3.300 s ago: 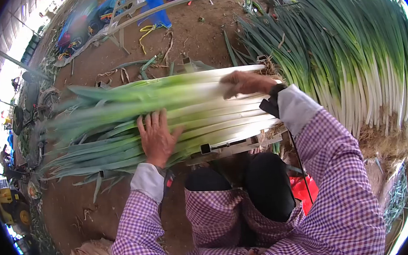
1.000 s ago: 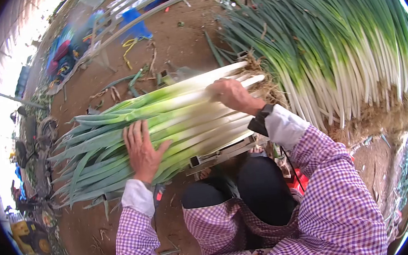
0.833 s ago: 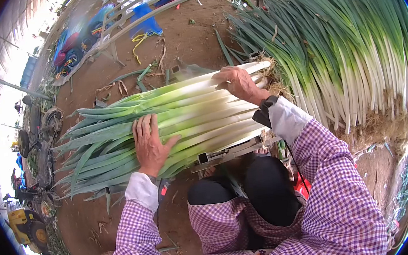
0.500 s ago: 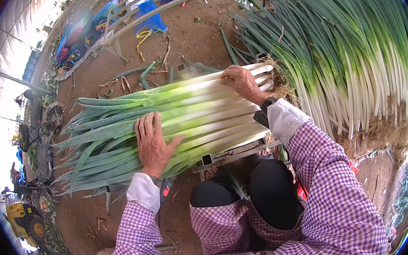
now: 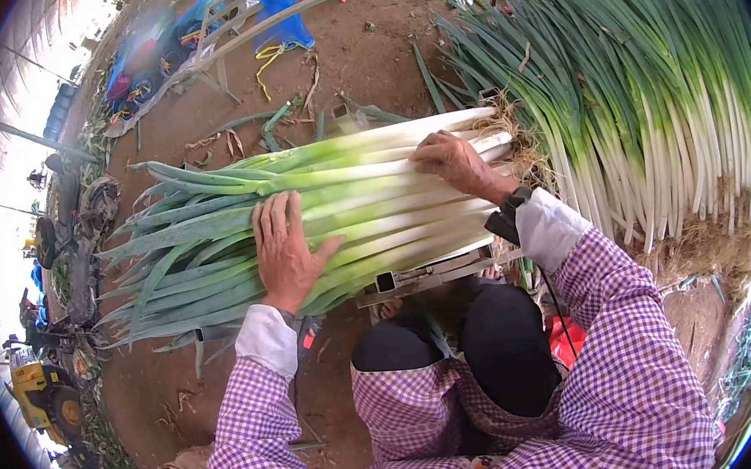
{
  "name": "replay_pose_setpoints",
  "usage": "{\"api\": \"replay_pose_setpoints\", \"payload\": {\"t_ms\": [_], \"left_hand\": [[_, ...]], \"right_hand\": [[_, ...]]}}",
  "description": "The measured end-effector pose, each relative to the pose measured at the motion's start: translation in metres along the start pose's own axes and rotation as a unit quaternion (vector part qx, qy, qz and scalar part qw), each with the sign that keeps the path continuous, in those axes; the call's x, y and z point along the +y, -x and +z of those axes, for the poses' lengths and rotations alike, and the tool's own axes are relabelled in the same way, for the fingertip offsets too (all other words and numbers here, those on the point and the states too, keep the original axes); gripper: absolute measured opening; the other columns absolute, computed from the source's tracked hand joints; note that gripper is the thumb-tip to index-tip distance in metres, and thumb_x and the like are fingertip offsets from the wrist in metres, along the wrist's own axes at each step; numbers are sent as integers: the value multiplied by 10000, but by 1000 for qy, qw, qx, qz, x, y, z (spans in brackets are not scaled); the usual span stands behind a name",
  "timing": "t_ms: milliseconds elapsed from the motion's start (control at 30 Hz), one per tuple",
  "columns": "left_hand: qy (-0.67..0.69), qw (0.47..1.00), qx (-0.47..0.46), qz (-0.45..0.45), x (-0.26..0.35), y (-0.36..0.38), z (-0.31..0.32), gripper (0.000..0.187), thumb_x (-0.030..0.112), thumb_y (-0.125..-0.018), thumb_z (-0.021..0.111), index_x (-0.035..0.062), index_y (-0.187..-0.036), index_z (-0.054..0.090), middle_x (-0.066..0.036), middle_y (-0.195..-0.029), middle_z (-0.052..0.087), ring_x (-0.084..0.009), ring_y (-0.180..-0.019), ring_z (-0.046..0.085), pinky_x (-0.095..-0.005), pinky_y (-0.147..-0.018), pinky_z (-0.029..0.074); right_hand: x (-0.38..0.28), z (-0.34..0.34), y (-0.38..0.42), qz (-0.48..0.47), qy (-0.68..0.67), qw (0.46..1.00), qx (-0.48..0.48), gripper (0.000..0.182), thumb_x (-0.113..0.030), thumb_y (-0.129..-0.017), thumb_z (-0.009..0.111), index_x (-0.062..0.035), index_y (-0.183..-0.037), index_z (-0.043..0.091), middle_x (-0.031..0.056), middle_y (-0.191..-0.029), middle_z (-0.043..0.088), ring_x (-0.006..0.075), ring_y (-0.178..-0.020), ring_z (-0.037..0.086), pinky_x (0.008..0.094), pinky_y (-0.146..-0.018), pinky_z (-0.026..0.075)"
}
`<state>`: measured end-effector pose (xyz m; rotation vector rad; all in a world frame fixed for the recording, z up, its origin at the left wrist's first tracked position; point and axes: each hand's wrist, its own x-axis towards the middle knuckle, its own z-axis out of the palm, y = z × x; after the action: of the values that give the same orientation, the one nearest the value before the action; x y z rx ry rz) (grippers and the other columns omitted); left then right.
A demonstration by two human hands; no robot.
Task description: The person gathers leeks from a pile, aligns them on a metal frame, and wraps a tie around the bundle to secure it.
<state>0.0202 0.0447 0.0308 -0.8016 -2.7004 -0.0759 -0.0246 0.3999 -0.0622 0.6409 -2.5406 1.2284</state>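
Observation:
A wide bundle of long green onions (image 5: pixel 372 200) lies sideways across a metal frame (image 5: pixel 434 279) in front of my knees, leaves to the left and white stems to the right. My left hand (image 5: pixel 289 252) rests flat on the middle of the bundle, fingers spread where green turns pale. Near the root end, my right hand (image 5: pixel 457 163) has its fingers curled together on a white stalk in the far part of the bundle. Its fingertips are partly hidden. Hairy roots (image 5: pixel 525 143) stick out just beyond this hand.
A large pile of green onions (image 5: pixel 642 91) stands at the right, roots toward me. Metal rails (image 5: pixel 335 3) and a blue bag (image 5: pixel 283 26) are at the back. A yellow machine (image 5: pixel 43 398) is far left. Loose leaves litter the soil floor (image 5: pixel 376 53).
My right hand has moved slightly nearer to me, off the farthest stalk, which now shows uncovered. My left hand stays on the bundle, nearly unmoved. The camera view has shifted a little.

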Motion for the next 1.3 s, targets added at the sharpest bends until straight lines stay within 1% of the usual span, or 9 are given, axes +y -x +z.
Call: {"api": "replay_pose_setpoints", "payload": {"t_ms": [267, 400, 500, 700, 800, 900, 1133, 1267, 1300], "left_hand": [[-14, 1000, -21, 4, -4, 1, 1, 990, 655, -882, 674, -48, -1526, 406, -242, -1529, 433, -390, -1453, 374, -567, -1257, 211], [-11, 999, -48, 5, -7, -6, -1, 1003, 660, -892, 659, -39, -1557, 383, -243, -1598, 385, -391, -1483, 347, -558, -1262, 198], [-9, 998, -61, 4, -11, -12, -1, 867, 608, -939, 633, 13, -1546, 458, -223, -1615, 390, -408, -1473, 363, -549, -1253, 214], [57, 997, -17, -46, -14, -12, 3, 403, 332, -927, 709, 107, -1260, 747, -115, -1341, 649, -363, -1228, 583, -476, -1093, 425], [139, 987, -36, -78, -24, -27, 5, 284, 210, -851, 762, 91, -1106, 794, -89, -1148, 704, -333, -1088, 636, -447, -982, 489], [154, 985, -24, -75, -45, -47, 27, 159, 166, -812, 771, 84, -947, 789, -88, -1021, 707, -326, -1015, 638, -429, -902, 510], [177, 979, 16, -96, -27, -29, 25, 140, 123, -771, 794, 65, -893, 757, -102, -954, 682, -335, -986, 631, -445, -928, 495], [164, 982, 29, -89, -27, -36, 27, 129, 85, -781, 782, 57, -903, 750, -105, -1075, 650, -337, -1067, 595, -462, -986, 463], [133, 985, 3, -109, -22, -34, 21, 142, 81, -780, 790, 59, -911, 740, -119, -1280, 609, -345, -1239, 542, -492, -1068, 417]], "right_hand": [[3, 3, -2, -25, 25, 999, 18, 416, -166, -699, 914, -62, -1083, 791, 123, -1152, 707, 334, -1138, 636, 446, -976, 525], [17, 10, -12, 7, 9, 1000, 11, 405, -160, -680, 923, -67, -1054, 798, 119, -1117, 705, 330, -1101, 641, 436, -956, 529], [12, 6, -14, 10, 20, 1000, 18, 391, -156, -682, 922, -73, -1044, 800, 114, -1097, 703, 327, -1076, 645, 431, -942, 532], [4, 10, 1, 17, 17, 999, 24, 361, -152, -697, 912, -82, -1035, 807, 104, -1088, 705, 326, -1060, 648, 430, -925, 536], [7, 10, 1, 7, 27, 999, 26, 352, -144, -706, 903, -85, -1040, 808, 105, -1099, 705, 328, -1074, 643, 436, -934, 535], [8, 10, -5, 23, 47, 999, 13, 347, -133, -713, 893, -90, -1047, 809, 106, -1113, 705, 329, -1099, 639, 439, -954, 531], [7, 5, 5, 41, 10, 999, 11, 352, -155, -729, 881, -92, -1068, 809, 104, -1145, 703, 323, -1132, 638, 428, -991, 523], [5, 2, -1, 73, -14, 997, -15, 321, -163, -771, 858, -93, -1081, 811, 119, -1156, 707, 327, -1123, 649, 421, -987, 526], [8, 3, -3, 67, -12, 998, -19, 313, -166, -778, 853, -96, -1080, 812, 120, -1153, 709, 328, -1116, 652, 420, -984, 526]]}}
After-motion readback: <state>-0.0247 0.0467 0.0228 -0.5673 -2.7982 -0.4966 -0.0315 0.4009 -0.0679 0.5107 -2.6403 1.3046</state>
